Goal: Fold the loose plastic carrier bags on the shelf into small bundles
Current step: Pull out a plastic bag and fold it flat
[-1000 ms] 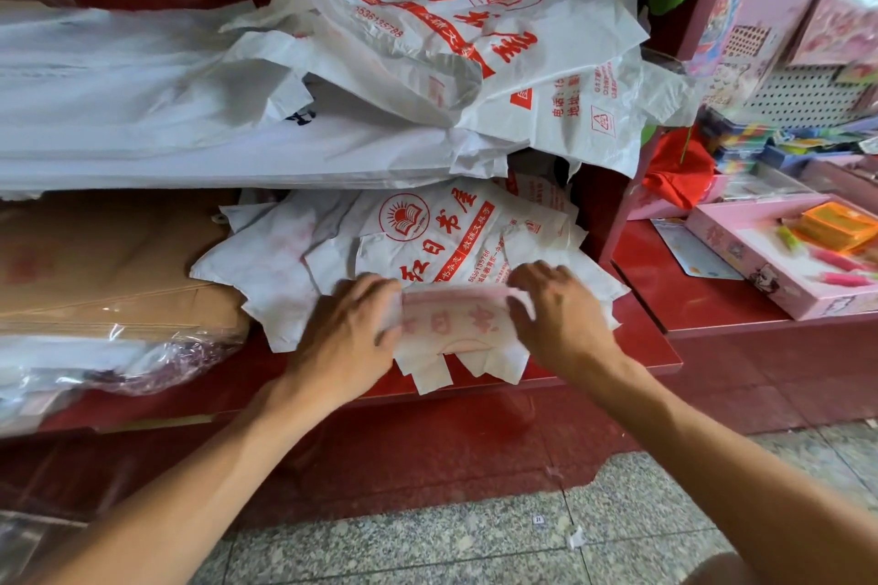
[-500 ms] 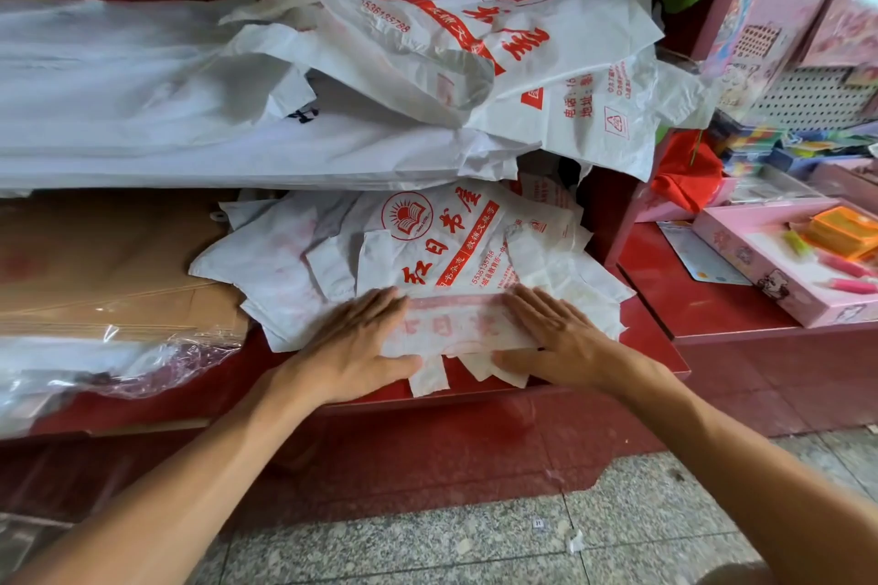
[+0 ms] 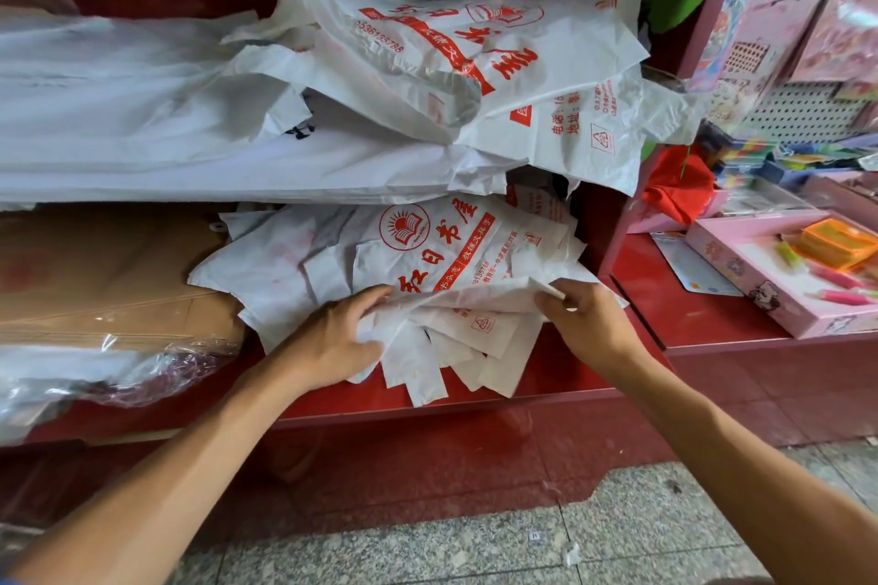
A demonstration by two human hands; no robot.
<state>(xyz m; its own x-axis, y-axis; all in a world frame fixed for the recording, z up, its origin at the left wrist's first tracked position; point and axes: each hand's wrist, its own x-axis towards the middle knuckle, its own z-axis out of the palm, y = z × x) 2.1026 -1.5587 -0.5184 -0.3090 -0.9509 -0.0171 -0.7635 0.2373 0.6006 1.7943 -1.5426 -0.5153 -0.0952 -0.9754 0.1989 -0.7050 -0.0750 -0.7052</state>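
Several white plastic carrier bags (image 3: 427, 261) lie in a loose pile at the front edge of the red shelf (image 3: 560, 375), their handles hanging over the lip. The topmost carries red print: a round emblem with an open book and sun rays, large Chinese characters, a red banner with smaller characters, and the digits "6135788"; a small recycling triangle shows on a bag lower in the pile. More bags (image 3: 475, 52) with the same red logo, the number "5536135788" and lines of Chinese text are heaped on a stack of plain white bags (image 3: 166, 147) above. Flat cardboard (image 3: 95, 280) with clear film (image 3: 119, 366) around it sits at the shelf's left end. To the right, a pink box (image 3: 760, 280) holding an orange item rests on a neighbouring red counter. The left hand (image 3: 332, 337) has its fingers curled round the left edge of the top bag's folded part. The right hand (image 3: 584, 318) pinches its right edge between thumb and fingers, lifting it.
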